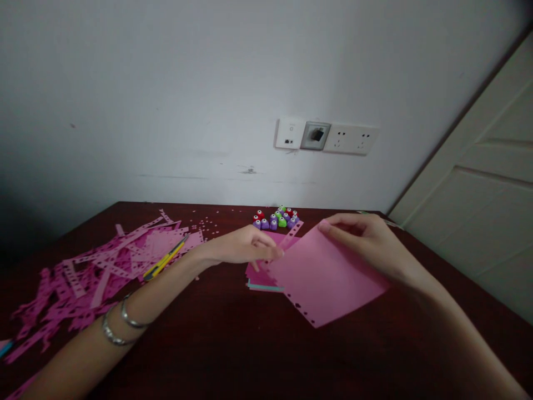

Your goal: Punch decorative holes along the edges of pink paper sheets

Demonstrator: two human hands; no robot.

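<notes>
My right hand (360, 236) pinches a pink paper sheet (328, 278) at its top corner, thumb in front, and holds it tilted above the table. Small punched holes line its lower left edge. At the sheet's left corner, the fingers of my left hand (245, 244) are closed on the paper; their tips are partly hidden. A narrow punched strip (292, 234) slants up from these fingers, beside the sheet's upper edge. Beneath lies a stack of darker pink paper (260, 278) with a light blue-green layer. Behind it stand several small red, green and purple craft punches (282, 221).
Many punched pink paper strips (100, 272) are heaped at left. A yellow utility knife (166, 258) rests on them, near my left forearm. Tiny paper bits (206, 225) dot the dark table (233, 344). Wall sockets (352, 139) are behind, a white door (491, 183) at right.
</notes>
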